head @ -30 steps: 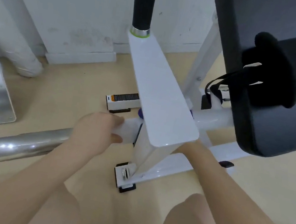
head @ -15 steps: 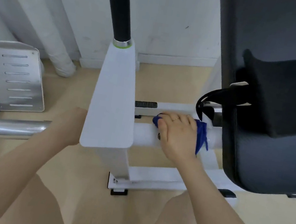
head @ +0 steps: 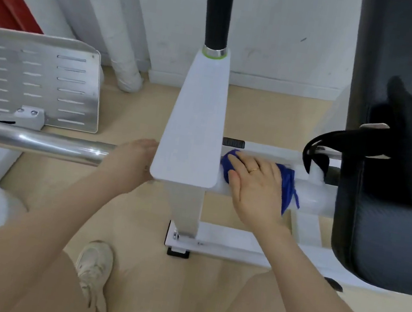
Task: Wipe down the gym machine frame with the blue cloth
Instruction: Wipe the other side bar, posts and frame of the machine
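Head view: the right hand [head: 253, 187], fingers flat, presses the blue cloth [head: 285, 187] on the white crossbar [head: 314, 197], now shifted slightly left toward the upright post [head: 192, 132]; left hand [head: 131, 160] beside the post, fingers hidden, grip unclear; wiping continues.

Pale wood-look floor [head: 135, 117] meeting scuffed white wall [head: 287, 28]; white pipes [head: 123, 56] leaning into the corner, red fire extinguisher [head: 5, 2] far left.
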Available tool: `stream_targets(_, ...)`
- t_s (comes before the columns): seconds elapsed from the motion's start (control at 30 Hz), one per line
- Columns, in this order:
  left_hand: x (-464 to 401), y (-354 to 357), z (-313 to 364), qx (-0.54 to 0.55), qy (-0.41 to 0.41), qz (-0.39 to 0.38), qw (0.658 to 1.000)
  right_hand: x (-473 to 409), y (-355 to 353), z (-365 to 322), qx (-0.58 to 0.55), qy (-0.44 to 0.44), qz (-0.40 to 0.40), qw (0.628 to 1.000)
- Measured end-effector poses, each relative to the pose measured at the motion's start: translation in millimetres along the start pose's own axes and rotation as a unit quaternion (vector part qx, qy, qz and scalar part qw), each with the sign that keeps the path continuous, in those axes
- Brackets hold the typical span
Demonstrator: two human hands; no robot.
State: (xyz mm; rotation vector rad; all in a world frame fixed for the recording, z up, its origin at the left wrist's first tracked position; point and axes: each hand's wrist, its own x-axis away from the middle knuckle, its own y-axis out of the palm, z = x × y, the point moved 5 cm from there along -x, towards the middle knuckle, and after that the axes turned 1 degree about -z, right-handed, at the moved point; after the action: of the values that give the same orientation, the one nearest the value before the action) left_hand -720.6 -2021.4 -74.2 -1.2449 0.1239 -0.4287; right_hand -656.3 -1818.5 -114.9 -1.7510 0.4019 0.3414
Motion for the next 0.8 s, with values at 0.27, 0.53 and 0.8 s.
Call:
stream_targets(0.27,38.4,-78.9,32.8,0.183,0.221,0.215,0.933,7.0,-7.4,36.0,0.045,0.118,-0.014,0.992)
stream_targets(0.53,37.7,-66.5,91.0,-0.072,0.291,0.089,0.950,16.0,-4.0,28.0,0.087,-0.034,-0.059,0.994)
stream_targets(0.8,37.9,-62.5,100.0,-0.129,0.315,0.163,0.926,16.4,9.7,-7.0,0.068,0.009,0.004,0.998)
